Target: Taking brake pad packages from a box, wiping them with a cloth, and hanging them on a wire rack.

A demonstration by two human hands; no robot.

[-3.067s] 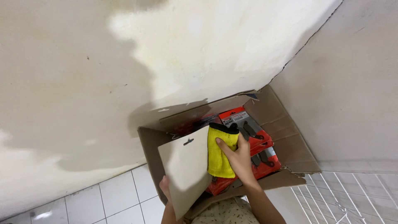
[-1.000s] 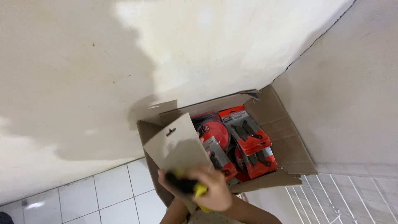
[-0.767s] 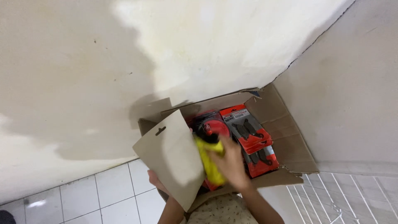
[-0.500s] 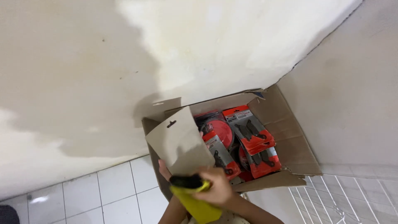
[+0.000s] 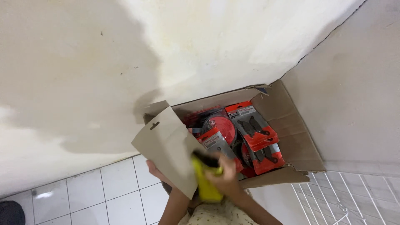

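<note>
Since half a second ago the yellow cloth (image 5: 206,183) has come up a little from the bottom edge and now lies against the lower right part of the cardboard card (image 5: 168,148); right hand (image 5: 223,175) moved with it, card has shifted slightly left and sits a bit lower in frame, box unchanged

Head view only: right hand closed around the yellow cloth, fingers curled over its top end, a dark strip of the cloth showing just above the knuckles; cloth blurred, hangs down past the hand toward a pale patterned garment (image 5: 218,214) at bottom edge. Cloth touches the card face near its lower right corner. Left hand (image 5: 156,171) mostly hidden behind the card, only fingers showing under its lower left edge, clamped on the card from behind. Card is plain brown, tilted, with a hang slot near its top left corner, held in front of the open cardboard box (image 5: 302,143).

Box stands on the floor against a cream wall (image 5: 125,54), flaps open, right flap spread out. Inside: red blister packs (image 5: 254,131) with dark parts on them, lying at angles, one round red pack (image 5: 221,127) just behind the card. White floor tiles (image 5: 104,191) lower left, a white wire rack (image 5: 354,200) lower right, grey wall panel (image 5: 354,83) at right
</note>
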